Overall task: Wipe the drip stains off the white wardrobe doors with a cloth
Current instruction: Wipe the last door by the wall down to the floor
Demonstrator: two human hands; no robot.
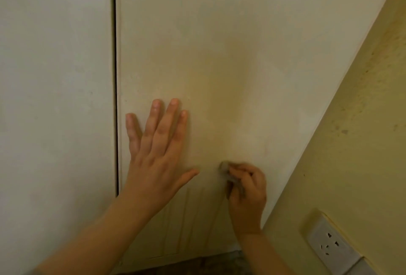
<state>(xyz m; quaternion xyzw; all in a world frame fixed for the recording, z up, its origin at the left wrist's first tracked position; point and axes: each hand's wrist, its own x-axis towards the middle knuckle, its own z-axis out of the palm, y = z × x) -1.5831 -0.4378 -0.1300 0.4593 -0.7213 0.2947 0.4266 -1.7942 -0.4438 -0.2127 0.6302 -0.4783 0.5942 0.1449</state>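
Counting two doors (55, 99), one cloth (226, 170). Pressing left hand (158, 153) flat, fingers (167, 121) spread, on right door (219, 55), just right of gap (115, 77). Pinching grey cloth in curled right hand (248, 189) against same door, beside left thumb (189, 175). Faint streaks (186, 213) below both hands; one socket (331, 246) right of right hand.

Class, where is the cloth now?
The cloth: head view, lower right, gripped by the right hand against the right door, beside the left hand.
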